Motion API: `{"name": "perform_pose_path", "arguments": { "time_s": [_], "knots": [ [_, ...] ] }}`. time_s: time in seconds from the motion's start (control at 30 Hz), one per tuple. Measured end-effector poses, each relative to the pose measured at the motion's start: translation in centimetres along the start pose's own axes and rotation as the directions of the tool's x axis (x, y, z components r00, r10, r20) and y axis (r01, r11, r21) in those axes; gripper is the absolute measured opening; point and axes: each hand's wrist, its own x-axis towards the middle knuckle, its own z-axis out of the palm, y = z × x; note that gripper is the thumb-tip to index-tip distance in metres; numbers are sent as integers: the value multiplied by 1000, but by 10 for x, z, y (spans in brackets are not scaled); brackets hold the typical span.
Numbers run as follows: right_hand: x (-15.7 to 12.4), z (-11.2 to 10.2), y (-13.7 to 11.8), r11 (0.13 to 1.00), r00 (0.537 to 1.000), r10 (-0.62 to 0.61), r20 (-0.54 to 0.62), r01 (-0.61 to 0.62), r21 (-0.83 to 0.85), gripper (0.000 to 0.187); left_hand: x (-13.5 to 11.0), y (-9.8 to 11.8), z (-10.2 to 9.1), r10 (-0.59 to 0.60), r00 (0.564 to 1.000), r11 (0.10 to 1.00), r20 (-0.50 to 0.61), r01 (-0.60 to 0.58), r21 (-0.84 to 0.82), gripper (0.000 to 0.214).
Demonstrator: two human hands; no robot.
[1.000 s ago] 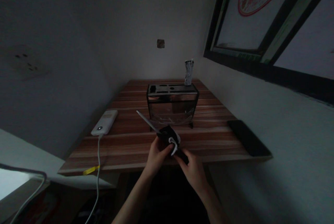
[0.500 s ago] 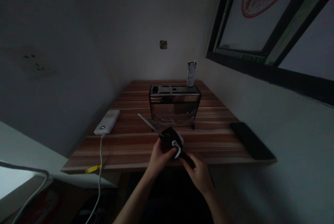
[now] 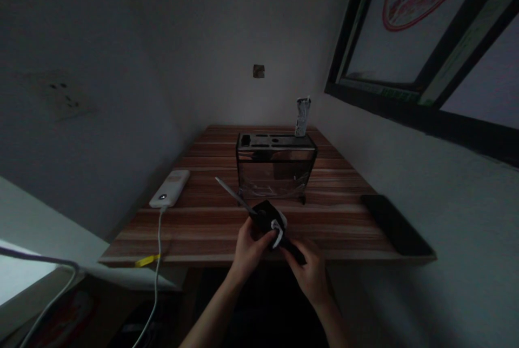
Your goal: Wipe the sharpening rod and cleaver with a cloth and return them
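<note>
In dim light, both hands hold one dark-handled tool with a thin metal rod that points up and to the left, over the front edge of the wooden table. My left hand grips the black guard part together with a small white cloth. My right hand is closed on the end of the black handle. Behind the tool stands a metal and clear knife holder with slots in its top.
A white power bank lies at the table's left, its cable hanging off the front edge. A black phone lies at the right edge. A crumpled tube stands against the back wall. A framed picture hangs on the right wall.
The view has drifted slightly left, so everything sits a little further right in frame. The hands keep the same grip; the white cloth has slid a little along the handle.
</note>
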Motion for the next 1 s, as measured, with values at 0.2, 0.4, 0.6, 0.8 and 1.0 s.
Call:
{"name": "perform_pose_path", "arguments": {
  "time_s": [0.2, 0.4, 0.6, 0.8, 1.0],
  "knots": [
    [1, 0, -1, 999, 1000, 1, -16, -1, 38, 14, 2, 9, 3, 48, 999, 999, -15, -48, -9, 35],
    [-1, -4, 3, 1000, 1000, 2, 22, -2, 0, 13, 15, 20, -4, 61, 998, 998, -17, -61, 1, 35],
    [3, -13, 11, 994, 999, -24, 31, 27, -103, 17, 32, 33, -19, 71, 989, 997, -133, -71, 0, 32],
    [8, -23, 20, 985, 995, -54, 89, 68, -159, 19, 49, 32, -36, 141, 954, 986, -264, -160, -51, 31],
    [15, -29, 31, 974, 992, -83, 91, 100, -202, 20, 69, 33, -50, 194, 931, 971, -309, -226, -72, 34]
  ]
}}
